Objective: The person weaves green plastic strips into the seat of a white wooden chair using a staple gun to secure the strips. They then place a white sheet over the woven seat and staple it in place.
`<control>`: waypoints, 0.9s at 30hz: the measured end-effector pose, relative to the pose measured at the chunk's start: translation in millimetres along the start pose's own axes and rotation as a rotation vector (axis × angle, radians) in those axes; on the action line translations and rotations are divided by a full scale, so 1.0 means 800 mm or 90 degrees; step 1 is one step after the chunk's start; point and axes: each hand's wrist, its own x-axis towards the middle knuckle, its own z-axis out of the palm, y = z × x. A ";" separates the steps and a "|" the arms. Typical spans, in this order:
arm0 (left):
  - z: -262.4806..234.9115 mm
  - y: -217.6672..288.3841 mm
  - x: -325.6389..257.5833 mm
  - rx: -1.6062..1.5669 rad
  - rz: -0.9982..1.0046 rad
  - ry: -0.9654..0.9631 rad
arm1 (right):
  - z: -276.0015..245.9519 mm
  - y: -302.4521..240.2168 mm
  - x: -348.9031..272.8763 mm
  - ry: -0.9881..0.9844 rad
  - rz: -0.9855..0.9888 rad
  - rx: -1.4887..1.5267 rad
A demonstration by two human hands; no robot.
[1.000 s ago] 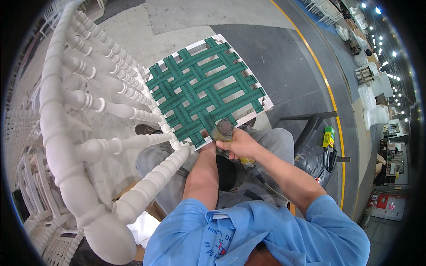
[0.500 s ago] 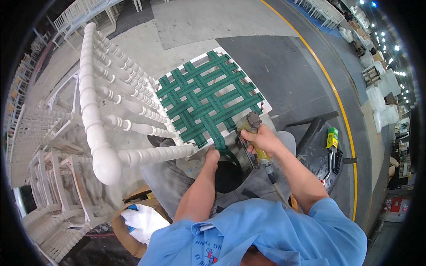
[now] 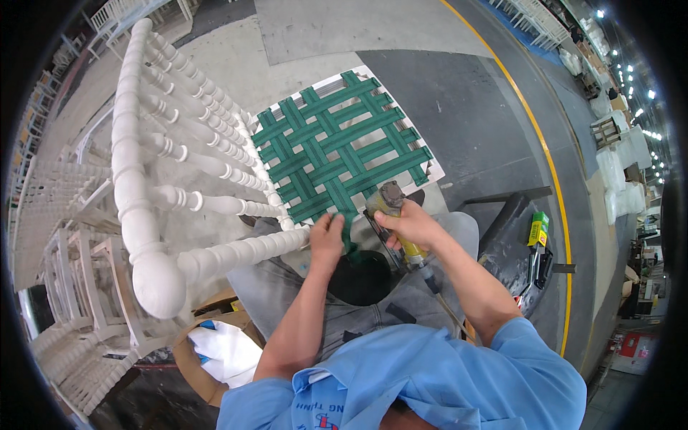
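Note:
A white chair frame with turned spindles [image 3: 136, 179] stands in front of me, its seat crossed by woven green webbing [image 3: 337, 136]. At the seat's near edge my left hand [image 3: 327, 240] is closed, its fingers pinching a green webbing strap [image 3: 349, 236] that drops over the edge between my knees. Just to its right, my right hand [image 3: 418, 228] grips a yellow air stapler [image 3: 412, 252] with a dark grey head. The stapler's head is close to the near edge of the seat; whether it touches cannot be seen. An air hose [image 3: 450, 308] trails from its lower end.
A dark padded bench [image 3: 505, 236] on my right carries a green-yellow box [image 3: 538, 229] and hand tools [image 3: 536, 269]. An open cardboard box [image 3: 190, 365] with white material sits at lower left. More white chair frames [image 3: 86, 301] stand at left. A yellow line [image 3: 534, 129] crosses the floor.
My left hand has come up slightly left along the seat's near edge, fingers now bent at the strap. The stapler in my right hand has shifted left, closer to the strap.

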 end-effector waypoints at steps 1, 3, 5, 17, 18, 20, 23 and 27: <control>0.003 0.007 0.012 -0.128 -0.034 0.001 | 0.000 0.002 0.004 -0.004 -0.001 0.003; 0.008 0.017 0.033 -0.239 -0.069 0.011 | 0.004 0.002 0.012 0.001 0.005 0.000; 0.005 0.019 0.045 -0.244 -0.128 0.025 | 0.012 -0.001 0.019 -0.003 0.011 -0.005; 0.002 0.018 0.064 -0.203 -0.214 0.022 | 0.032 -0.009 0.037 0.036 0.056 -0.102; 0.001 0.018 0.062 -0.208 -0.227 0.023 | 0.038 -0.008 0.037 0.037 0.054 -0.098; 0.002 0.019 0.061 -0.206 -0.238 0.036 | 0.044 -0.007 0.036 0.032 0.057 -0.108; 0.006 0.027 0.059 -0.206 -0.248 0.044 | 0.048 -0.013 0.035 0.033 0.048 -0.134; 0.000 0.027 0.062 -0.202 -0.235 0.052 | 0.064 -0.025 0.028 0.027 0.020 -0.175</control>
